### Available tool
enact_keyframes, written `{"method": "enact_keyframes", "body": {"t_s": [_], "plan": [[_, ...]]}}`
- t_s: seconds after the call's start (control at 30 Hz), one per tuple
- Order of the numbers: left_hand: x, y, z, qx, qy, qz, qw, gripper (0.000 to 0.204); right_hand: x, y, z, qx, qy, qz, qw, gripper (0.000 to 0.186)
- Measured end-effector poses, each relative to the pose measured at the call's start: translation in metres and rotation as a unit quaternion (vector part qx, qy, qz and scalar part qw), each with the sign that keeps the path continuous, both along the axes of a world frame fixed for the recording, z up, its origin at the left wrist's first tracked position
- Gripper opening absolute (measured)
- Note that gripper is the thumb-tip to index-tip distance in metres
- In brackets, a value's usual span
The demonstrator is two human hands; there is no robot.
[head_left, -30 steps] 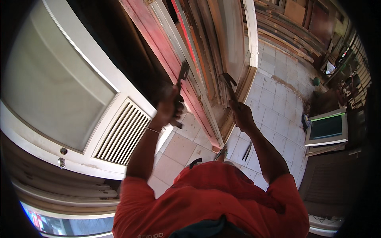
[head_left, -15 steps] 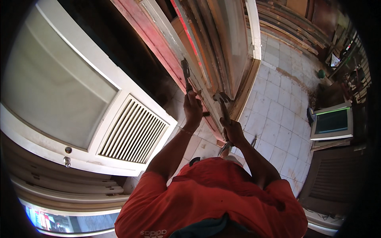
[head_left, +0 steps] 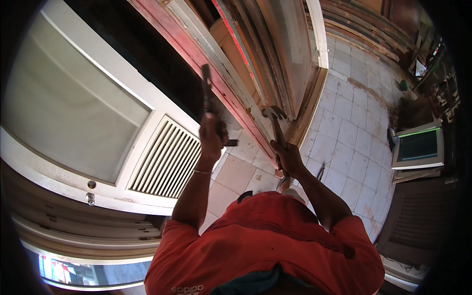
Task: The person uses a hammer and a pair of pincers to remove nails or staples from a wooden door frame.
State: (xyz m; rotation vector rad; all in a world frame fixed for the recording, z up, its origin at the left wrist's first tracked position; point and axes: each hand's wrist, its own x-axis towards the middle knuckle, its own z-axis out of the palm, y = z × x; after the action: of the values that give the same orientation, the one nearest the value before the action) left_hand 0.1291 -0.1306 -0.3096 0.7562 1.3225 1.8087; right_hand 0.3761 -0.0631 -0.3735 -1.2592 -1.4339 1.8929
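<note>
My left hand (head_left: pixel 212 137) is closed around a dark, long tool (head_left: pixel 206 81) whose kind I cannot make out; a dark bar sticks out beside the fist. It is held to the left of a worn wooden frame (head_left: pixel 231 86), pink along one side and whitish on the other, apart from it. A claw hammer (head_left: pixel 276 125) is gripped by its handle in my right hand (head_left: pixel 289 160), with the head up beside the lower part of the frame. Whether the hammer touches the wood I cannot tell.
On the left leans a white door (head_left: pixel 162 110) with a frosted pane and a louvred vent. Panels and boards (head_left: pixel 275 54) stand behind the frame. Long timbers (head_left: pixel 364 24) lie at the far right, and a small framed window (head_left: pixel 418 147) stands on the tiled floor (head_left: pixel 339 132).
My left hand has moved left with its tool, away from the frame's face. My right hand and the hammer have shifted only slightly. The view has turned a little.
</note>
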Motion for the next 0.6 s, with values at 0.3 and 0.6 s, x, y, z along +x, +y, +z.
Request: {"method": "enact_keyframes", "body": {"t_s": [0.3,0.6], "plan": [[0.018,0.045,-0.022,0.002,-0.015,0.007,1.000,0.052,-0.004,-0.004,0.050,0.048,-0.014,0.029,0.998,0.042],[0.007,0.074,-0.058,0.062,0.015,0.037,0.997,0.048,-0.022,0.025,0.097,0.308,-0.103,0.117,0.939,0.052]]}}
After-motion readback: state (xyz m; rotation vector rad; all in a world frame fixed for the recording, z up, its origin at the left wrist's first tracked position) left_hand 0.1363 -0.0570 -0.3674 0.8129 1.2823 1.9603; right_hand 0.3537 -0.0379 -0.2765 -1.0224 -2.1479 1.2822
